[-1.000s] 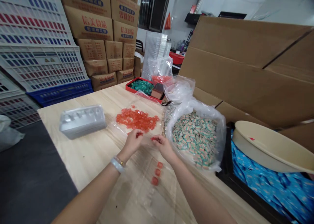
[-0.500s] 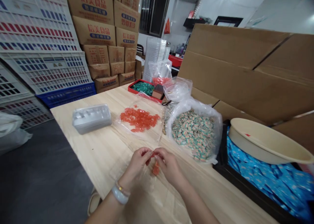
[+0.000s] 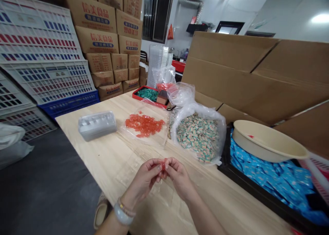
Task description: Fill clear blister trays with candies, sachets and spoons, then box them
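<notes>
Over the near part of the table, my left hand point(image 3: 147, 175) and my right hand point(image 3: 177, 175) meet fingertip to fingertip. Both are closed, pinching one small red translucent piece point(image 3: 163, 165) between thumbs and fingers; much of it is hidden. Just beyond them, a loose pile of orange-red translucent pieces point(image 3: 145, 124) lies on a clear plastic sheet point(image 3: 160, 139). To the right of the pile, an open clear bag point(image 3: 221, 133) is full of small flat beige and teal pieces point(image 3: 197, 135).
A stack of clear plastic trays point(image 3: 97, 125) sits on the table's left. At the back is a red tray point(image 3: 137, 95) with green pieces. A cream basin point(image 3: 269, 142) rests over blue packets point(image 3: 267, 180) at right. Cartons point(image 3: 97, 43) and crates point(image 3: 64, 77) stand behind.
An orange-red piece that showed below my fingers is out of sight. The red piece now shows upright between both hands' fingertips. The view has shifted slightly.
</notes>
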{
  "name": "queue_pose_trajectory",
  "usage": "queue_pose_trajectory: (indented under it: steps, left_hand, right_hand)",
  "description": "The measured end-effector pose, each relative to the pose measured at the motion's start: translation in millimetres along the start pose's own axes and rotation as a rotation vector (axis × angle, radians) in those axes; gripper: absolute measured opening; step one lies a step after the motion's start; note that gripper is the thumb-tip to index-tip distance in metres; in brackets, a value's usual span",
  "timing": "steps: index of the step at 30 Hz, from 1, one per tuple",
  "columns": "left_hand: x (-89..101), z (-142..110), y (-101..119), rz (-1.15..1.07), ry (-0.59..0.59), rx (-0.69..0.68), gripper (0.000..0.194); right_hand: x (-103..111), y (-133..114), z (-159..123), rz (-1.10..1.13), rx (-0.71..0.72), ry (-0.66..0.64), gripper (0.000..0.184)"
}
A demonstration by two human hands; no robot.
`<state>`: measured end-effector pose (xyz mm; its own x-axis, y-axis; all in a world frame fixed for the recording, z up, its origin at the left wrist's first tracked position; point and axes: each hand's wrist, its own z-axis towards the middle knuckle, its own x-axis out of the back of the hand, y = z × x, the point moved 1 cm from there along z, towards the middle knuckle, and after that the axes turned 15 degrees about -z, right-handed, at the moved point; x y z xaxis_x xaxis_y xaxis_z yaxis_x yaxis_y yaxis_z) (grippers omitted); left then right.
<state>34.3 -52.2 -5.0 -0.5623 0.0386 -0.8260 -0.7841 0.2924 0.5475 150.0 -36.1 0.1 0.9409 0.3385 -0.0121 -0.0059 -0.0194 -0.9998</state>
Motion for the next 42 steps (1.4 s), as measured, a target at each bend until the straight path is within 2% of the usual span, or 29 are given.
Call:
queue_pose_trajectory:
  steps: [4, 7, 12, 17, 21, 24, 26, 28, 31, 33, 36, 39, 42]
  left_hand:
    - [-1.9, -1.4, -7.1, 0.136, 0.080, -0.067, 0.024]
    - [-3.1, -3.8, -8.4, 0.194, 0.073, -0.043, 0.025]
    - [-0.5, -5.8, -8.2, 0.284, -0.012, -0.040, 0.024]
    - [1.9, -5.3, -11.0, 0.199, 0.023, -0.004, 0.024]
    - [1.2, -5.3, -13.4, 0.390, 0.152, -0.127, 0.020]
    - [-0.3, -6.3, -15.6, 0.467, 0.197, -0.223, 0.017]
    - [-0.5, -6.9, -16.2, 0.425, 0.187, -0.186, 0.019]
    - [0.1, -7.6, -15.0, 0.332, 0.142, -0.061, 0.024]
    - [1.0, -9.3, -8.6, 0.265, 0.040, 0.085, 0.029]
    - [1.7, -10.6, -3.6, 0.284, -0.011, 0.117, 0.030]
    - [3.2, -12.7, -0.7, 0.268, -0.058, 0.168, 0.031]
    - [5.0, -14.3, -3.5, 0.205, -0.082, 0.214, 0.030]
    - [6.0, -15.0, -7.4, 0.177, -0.076, 0.174, 0.032]
  right_hand:
    - [-9.7, 8.4, -7.2, 0.027, 0.033, 0.149, 0.026]
    - [-14.2, 13.5, -11.8, 0.001, 0.035, 0.232, 0.024]
    - [-16.4, 17.4, -15.4, 0.039, 0.011, 0.189, 0.025]
    - [-16.0, 19.2, -17.3, -0.023, -0.005, 0.211, 0.024]
    - [-17.0, 21.3, -17.7, -0.072, 0.013, 0.363, 0.026]
    - [-17.9, 21.8, -18.1, -0.108, 0.022, 0.438, 0.027]
    - [-17.6, 21.2, -18.8, -0.118, 0.023, 0.424, 0.027]
    - [-15.9, 19.6, -19.6, -0.107, 0.021, 0.362, 0.027]
    - [-10.2, 15.5, -20.1, -0.102, -0.006, 0.179, 0.025]
    - [-4.7, 12.0, -20.1, -0.121, -0.033, 0.056, 0.024]
    - [3.0, 6.3, -19.8, -0.157, -0.060, -0.048, 0.022]
    - [5.4, 1.1, -19.6, -0.310, -0.031, -0.046, 0.015]
    - [2.0, -1.4, -19.9, -0.613, 0.074, 0.138, 0.012]
